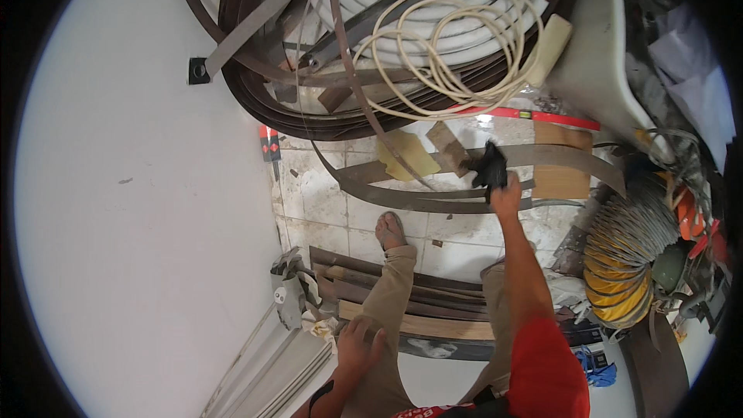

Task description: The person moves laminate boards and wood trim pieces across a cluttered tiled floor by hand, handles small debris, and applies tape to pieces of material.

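Observation:
My right hand, arm stretched forward, is closed on a crumpled black glove. Beneath the glove, grey-brown flat strips lie curved across the tiled floor. A small brown board piece and a yellowish sheet rest just left of it, and a tan cardboard piece lies to its right. My left hand hangs low by my left thigh, fingers loosely spread, with nothing seen in it.
Ahead sits a large coil of dark brown strips around white piping and a cream cable. A red spirit level lies beyond the glove. Long boards lie around my legs; yellow-grey flexible duct stands right. A white wall rises left.

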Demonstrator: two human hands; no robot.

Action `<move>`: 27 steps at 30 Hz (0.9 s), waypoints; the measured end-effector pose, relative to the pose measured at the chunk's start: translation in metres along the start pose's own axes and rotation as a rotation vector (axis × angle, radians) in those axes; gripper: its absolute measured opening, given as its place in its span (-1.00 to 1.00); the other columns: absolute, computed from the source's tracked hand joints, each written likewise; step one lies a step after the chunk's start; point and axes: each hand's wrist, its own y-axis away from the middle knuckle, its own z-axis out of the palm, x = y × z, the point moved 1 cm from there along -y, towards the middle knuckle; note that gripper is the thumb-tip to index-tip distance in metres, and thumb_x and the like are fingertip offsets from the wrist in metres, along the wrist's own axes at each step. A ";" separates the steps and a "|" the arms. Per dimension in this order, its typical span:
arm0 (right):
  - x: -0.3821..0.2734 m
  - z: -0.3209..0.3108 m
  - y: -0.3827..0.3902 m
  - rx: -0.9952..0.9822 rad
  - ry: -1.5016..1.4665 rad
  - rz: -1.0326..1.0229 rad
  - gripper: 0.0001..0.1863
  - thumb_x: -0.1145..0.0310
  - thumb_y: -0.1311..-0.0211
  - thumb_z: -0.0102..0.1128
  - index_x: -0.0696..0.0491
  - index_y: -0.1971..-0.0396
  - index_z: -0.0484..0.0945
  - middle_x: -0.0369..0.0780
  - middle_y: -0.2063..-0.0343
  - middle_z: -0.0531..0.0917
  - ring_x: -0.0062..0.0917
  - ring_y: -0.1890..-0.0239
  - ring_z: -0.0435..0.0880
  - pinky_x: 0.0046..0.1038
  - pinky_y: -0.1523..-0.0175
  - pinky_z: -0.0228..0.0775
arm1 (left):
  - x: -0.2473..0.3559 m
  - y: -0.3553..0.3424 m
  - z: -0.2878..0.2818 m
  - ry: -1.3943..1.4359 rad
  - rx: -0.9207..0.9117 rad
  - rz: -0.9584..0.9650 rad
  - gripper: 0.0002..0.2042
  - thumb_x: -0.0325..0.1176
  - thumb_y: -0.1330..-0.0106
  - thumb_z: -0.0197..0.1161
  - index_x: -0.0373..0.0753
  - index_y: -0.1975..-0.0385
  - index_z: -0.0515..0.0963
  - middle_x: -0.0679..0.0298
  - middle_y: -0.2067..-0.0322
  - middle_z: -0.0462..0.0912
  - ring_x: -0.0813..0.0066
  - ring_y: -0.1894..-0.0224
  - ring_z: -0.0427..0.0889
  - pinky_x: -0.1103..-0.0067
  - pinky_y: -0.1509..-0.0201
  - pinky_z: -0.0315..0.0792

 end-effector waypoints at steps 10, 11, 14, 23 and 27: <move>-0.106 -0.275 0.195 -0.609 -0.991 0.433 -0.39 0.46 0.04 0.46 0.25 -0.07 0.46 -0.19 0.07 0.66 -0.47 0.08 0.63 -0.42 -0.12 0.43 | 0.235 0.000 -0.137 1.121 -1.020 0.800 -0.71 -0.29 -0.40 0.24 -0.39 0.06 0.52 -0.01 0.07 0.60 0.09 -0.02 0.58 0.35 -0.12 0.44; -0.106 -0.299 0.213 -0.629 -0.979 0.372 -0.38 0.46 0.04 0.46 0.26 -0.08 0.45 -0.19 0.06 0.65 -0.46 0.07 0.63 -0.41 -0.12 0.43 | 0.266 0.007 -0.154 1.206 -1.207 0.969 -0.68 -0.21 -0.40 0.24 -0.38 0.08 0.53 -0.03 0.05 0.59 0.07 -0.02 0.58 0.29 -0.13 0.42; -0.131 -0.336 0.239 -1.209 -1.109 0.052 -0.35 0.22 0.04 0.49 0.29 -0.02 0.51 -0.10 0.07 0.65 -0.32 0.04 0.63 -0.28 -0.14 0.42 | 0.318 0.039 -0.203 1.278 -1.336 1.251 -0.65 -0.10 -0.43 0.12 -0.30 0.10 0.58 -0.13 0.01 0.55 -0.10 0.00 0.56 0.19 -0.08 0.45; -0.284 -0.400 0.255 -1.828 -1.472 -0.511 -0.28 -0.05 -0.09 0.33 0.33 -0.01 0.55 0.06 -0.01 0.62 -0.11 -0.08 0.58 -0.14 -0.20 0.36 | 0.359 0.049 -0.224 1.224 -1.563 1.411 -0.75 -0.31 -0.35 0.13 -0.31 0.11 0.61 -0.17 0.02 0.50 -0.15 0.08 0.55 0.16 0.08 0.46; -0.299 -0.408 0.252 -1.900 -1.417 -0.529 -0.11 -0.25 0.00 0.33 0.32 -0.03 0.54 0.05 -0.04 0.61 -0.15 -0.06 0.58 -0.15 -0.17 0.36 | 0.374 0.047 -0.228 1.262 -1.526 1.364 -0.79 -0.28 -0.31 0.22 -0.30 0.26 0.64 -0.06 0.14 0.54 -0.07 0.21 0.58 0.24 0.23 0.47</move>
